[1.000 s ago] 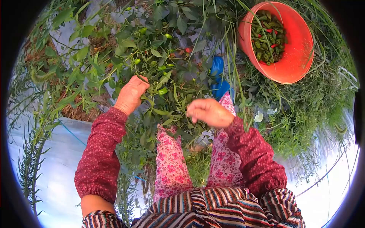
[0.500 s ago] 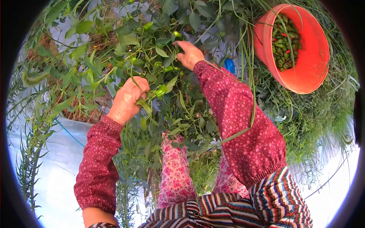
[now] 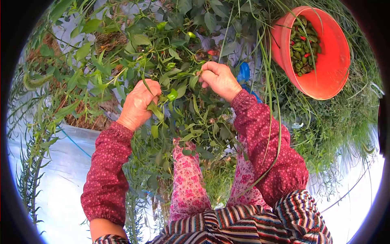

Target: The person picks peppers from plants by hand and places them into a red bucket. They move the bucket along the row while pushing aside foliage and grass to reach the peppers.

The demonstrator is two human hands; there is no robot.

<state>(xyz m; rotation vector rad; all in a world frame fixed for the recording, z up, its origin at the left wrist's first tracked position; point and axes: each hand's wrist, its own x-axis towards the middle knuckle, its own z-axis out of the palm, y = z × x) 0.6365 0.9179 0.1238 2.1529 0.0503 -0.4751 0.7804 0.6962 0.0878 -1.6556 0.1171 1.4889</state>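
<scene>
My left hand [image 3: 140, 103] is closed on a leafy branch of a pepper plant [image 3: 178, 77], its fingers mostly hidden behind the knuckles. Right beside those fingers hangs a green pepper [image 3: 172, 95]. To the right, my right hand [image 3: 219, 79] has thumb and forefinger pinched together at the edge of the foliage; what lies between them is too small to make out. Another green pepper [image 3: 170, 65] shows among the leaves between the hands. Farther up the plant is a yellow-green pepper [image 3: 191, 35].
A red bucket [image 3: 335, 77] leans on its side at the upper right, with green and a few red peppers [image 3: 302, 49] inside. Long grass blades [image 3: 266, 61] hang across near my right arm. A blue object [image 3: 243, 72] lies behind my right hand. Pale plastic sheeting [image 3: 61, 175] covers the ground at left.
My right hand has drawn back down and to the right from the upper foliage, its fingers now pinched. My left hand stays on the branch almost unmoved.
</scene>
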